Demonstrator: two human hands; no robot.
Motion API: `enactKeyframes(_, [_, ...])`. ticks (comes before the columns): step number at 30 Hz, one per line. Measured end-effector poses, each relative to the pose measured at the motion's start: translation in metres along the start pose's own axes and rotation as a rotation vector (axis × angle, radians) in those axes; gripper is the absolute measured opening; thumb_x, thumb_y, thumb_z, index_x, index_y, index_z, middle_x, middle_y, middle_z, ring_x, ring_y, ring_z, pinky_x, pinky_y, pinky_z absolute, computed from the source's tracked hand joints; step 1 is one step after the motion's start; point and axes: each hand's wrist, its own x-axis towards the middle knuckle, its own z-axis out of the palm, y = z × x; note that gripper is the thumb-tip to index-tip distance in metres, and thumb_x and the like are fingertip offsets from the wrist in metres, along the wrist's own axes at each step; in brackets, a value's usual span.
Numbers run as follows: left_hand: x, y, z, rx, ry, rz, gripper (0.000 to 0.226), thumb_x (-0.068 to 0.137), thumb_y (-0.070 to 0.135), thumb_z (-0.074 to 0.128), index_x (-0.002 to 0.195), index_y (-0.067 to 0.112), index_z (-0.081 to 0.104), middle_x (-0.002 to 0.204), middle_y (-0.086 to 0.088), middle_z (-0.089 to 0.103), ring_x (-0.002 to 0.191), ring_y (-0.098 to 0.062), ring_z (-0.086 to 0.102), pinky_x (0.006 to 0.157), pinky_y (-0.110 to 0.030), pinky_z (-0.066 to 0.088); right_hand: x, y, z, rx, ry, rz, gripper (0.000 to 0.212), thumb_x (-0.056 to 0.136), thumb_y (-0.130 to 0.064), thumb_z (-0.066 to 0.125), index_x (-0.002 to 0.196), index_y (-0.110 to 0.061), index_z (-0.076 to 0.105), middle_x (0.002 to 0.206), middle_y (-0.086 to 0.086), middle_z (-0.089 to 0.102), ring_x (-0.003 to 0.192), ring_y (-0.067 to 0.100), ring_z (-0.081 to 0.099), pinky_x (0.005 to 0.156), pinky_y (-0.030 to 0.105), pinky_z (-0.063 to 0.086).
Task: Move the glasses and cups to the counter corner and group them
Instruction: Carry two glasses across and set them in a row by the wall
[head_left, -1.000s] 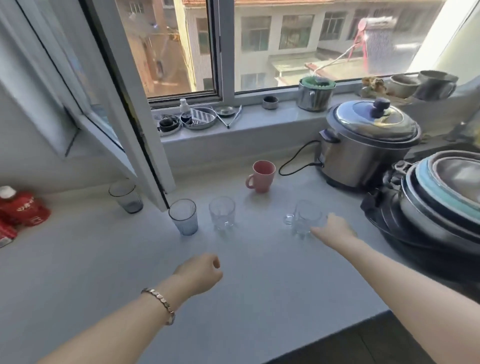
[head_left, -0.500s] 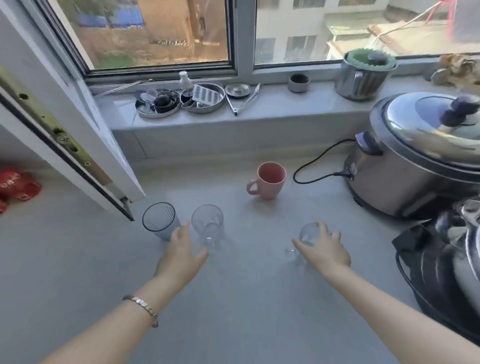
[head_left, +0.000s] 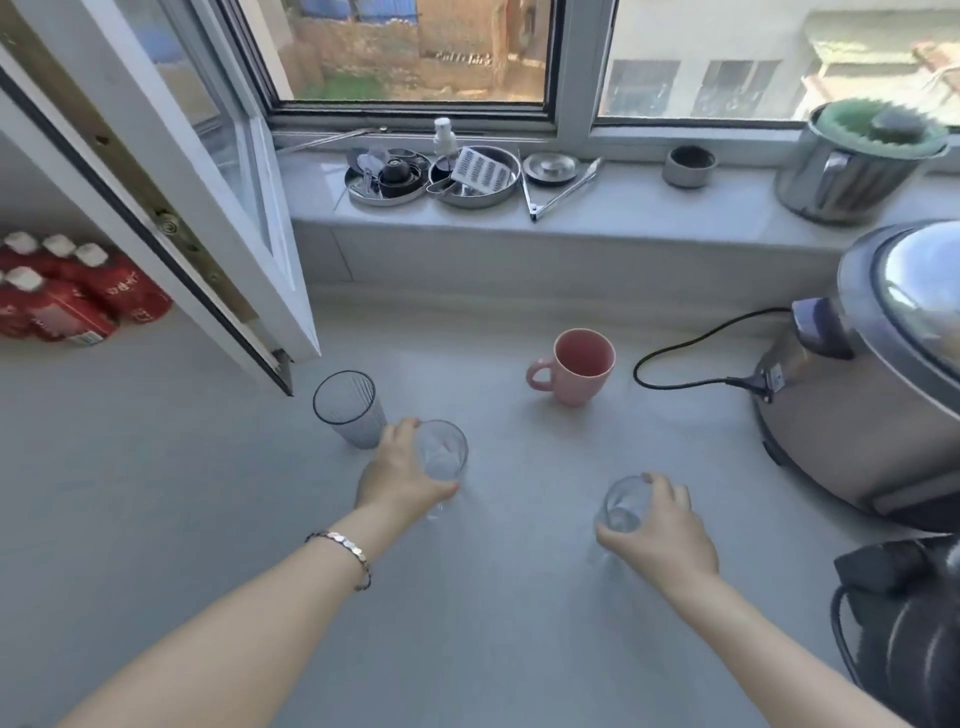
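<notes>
My left hand (head_left: 397, 478) wraps around a clear glass (head_left: 443, 451) in the middle of the grey counter (head_left: 156, 493). My right hand (head_left: 662, 530) grips a small clear glass mug (head_left: 623, 506) further right. A ribbed grey tumbler (head_left: 349, 408) stands just left of the left hand, apart from it. A pink mug (head_left: 579, 373) stands behind both hands, handle pointing left.
An open window sash (head_left: 171, 208) juts over the counter at the left. Red cartons (head_left: 67, 296) lie in the far left corner. A steel rice cooker (head_left: 872, 374) with a black cord (head_left: 685, 358) fills the right side. Metal dishes, tongs and a pot sit on the sill (head_left: 649, 202).
Both hands have closed around their glasses: the left on the clear glass, the right on the glass mug. The camera has moved closer and tilted down.
</notes>
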Motion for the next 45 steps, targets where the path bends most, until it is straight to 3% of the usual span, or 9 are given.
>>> enactKeyframes(3, [-0.036, -0.011, -0.006, -0.090, 0.009, 0.027, 0.085, 0.060, 0.028, 0.082, 0.132, 0.016, 0.038, 0.128, -0.001, 0.044, 0.117, -0.016, 0.051, 0.092, -0.026, 0.042, -0.003, -0.007, -0.004, -0.045, -0.068, -0.112, 0.086, 0.067, -0.036, 0.073, 0.140, -0.025, 0.028, 0.138, 0.001, 0.039, 0.121, 0.027, 0.050, 0.091, 0.033, 0.044])
enactKeyframes(7, [-0.089, -0.037, -0.026, -0.170, 0.063, 0.019, 0.084, 0.055, 0.029, 0.084, 0.127, 0.021, 0.042, 0.114, 0.005, 0.046, 0.109, -0.007, 0.050, 0.087, -0.017, 0.037, -0.026, -0.037, 0.002, -0.097, -0.148, -0.307, 0.089, 0.065, -0.033, 0.074, 0.139, -0.025, 0.025, 0.139, -0.006, 0.039, 0.119, 0.018, 0.051, 0.077, 0.025, 0.040])
enactKeyframes(10, [-0.128, -0.069, -0.044, -0.234, 0.167, -0.033, 0.083, 0.054, 0.027, 0.085, 0.125, 0.022, 0.043, 0.109, 0.010, 0.040, 0.109, -0.005, 0.050, 0.087, -0.015, 0.034, -0.056, -0.078, 0.017, -0.145, -0.203, -0.513, 0.083, 0.063, -0.033, 0.075, 0.134, -0.025, 0.033, 0.133, -0.006, 0.044, 0.117, 0.017, 0.053, 0.085, 0.027, 0.044])
enactKeyframes(16, [-0.237, -0.171, -0.094, -0.300, 0.394, -0.248, 0.087, 0.058, 0.035, 0.085, 0.130, 0.024, 0.038, 0.119, 0.015, 0.040, 0.113, -0.004, 0.046, 0.090, -0.018, 0.034, -0.158, -0.171, 0.084, -0.302, -0.364, -0.969, 0.085, 0.064, -0.036, 0.075, 0.136, -0.033, 0.031, 0.135, -0.009, 0.040, 0.113, 0.018, 0.054, 0.083, 0.027, 0.046])
enactKeyframes(21, [-0.364, -0.270, -0.126, -0.370, 0.603, -0.457, 0.083, 0.055, 0.030, 0.087, 0.125, 0.024, 0.043, 0.115, 0.016, 0.046, 0.103, -0.003, 0.050, 0.074, -0.007, 0.034, -0.283, -0.222, 0.171, -0.402, -0.502, -1.237, 0.084, 0.064, -0.035, 0.076, 0.135, -0.034, 0.032, 0.134, -0.006, 0.042, 0.109, 0.022, 0.056, 0.081, 0.029, 0.050])
enactKeyframes(26, [-0.503, -0.363, -0.144, -0.374, 0.760, -0.637, 0.086, 0.054, 0.031, 0.087, 0.128, 0.021, 0.042, 0.119, 0.013, 0.047, 0.110, -0.007, 0.052, 0.088, -0.018, 0.038, -0.427, -0.243, 0.257, -0.444, -0.605, -1.397, 0.082, 0.065, -0.040, 0.073, 0.136, -0.033, 0.032, 0.131, -0.006, 0.046, 0.106, 0.018, 0.057, 0.077, 0.023, 0.048])
enactKeyframes(33, [-0.664, -0.457, -0.167, -0.419, 0.900, -0.850, 0.089, 0.058, 0.032, 0.084, 0.133, 0.023, 0.038, 0.129, 0.012, 0.045, 0.113, -0.008, 0.049, 0.094, -0.023, 0.040, -0.601, -0.265, 0.351, -0.536, -0.769, -1.508, 0.088, 0.061, -0.037, 0.077, 0.136, -0.034, 0.032, 0.130, -0.005, 0.046, 0.107, 0.021, 0.056, 0.080, 0.028, 0.047])
enactKeyframes(40, [-0.754, -0.532, -0.188, -0.484, 0.990, -1.030, 0.091, 0.060, 0.035, 0.082, 0.136, 0.020, 0.034, 0.133, 0.008, 0.042, 0.122, -0.011, 0.044, 0.097, -0.024, 0.038, -0.717, -0.288, 0.433, -0.623, -0.860, -1.652, 0.088, 0.060, -0.036, 0.079, 0.136, -0.032, 0.034, 0.129, -0.004, 0.048, 0.104, 0.019, 0.057, 0.073, 0.023, 0.039])
enactKeyframes(45, [-0.795, -0.591, -0.204, -0.522, 1.028, -1.134, 0.084, 0.060, 0.031, 0.083, 0.131, 0.023, 0.039, 0.121, 0.010, 0.043, 0.119, -0.013, 0.046, 0.091, -0.022, 0.037, -0.780, -0.311, 0.493, -0.689, -0.941, -1.741, 0.089, 0.059, -0.037, 0.076, 0.136, -0.034, 0.032, 0.129, -0.008, 0.046, 0.094, 0.014, 0.056, 0.072, 0.021, 0.039])
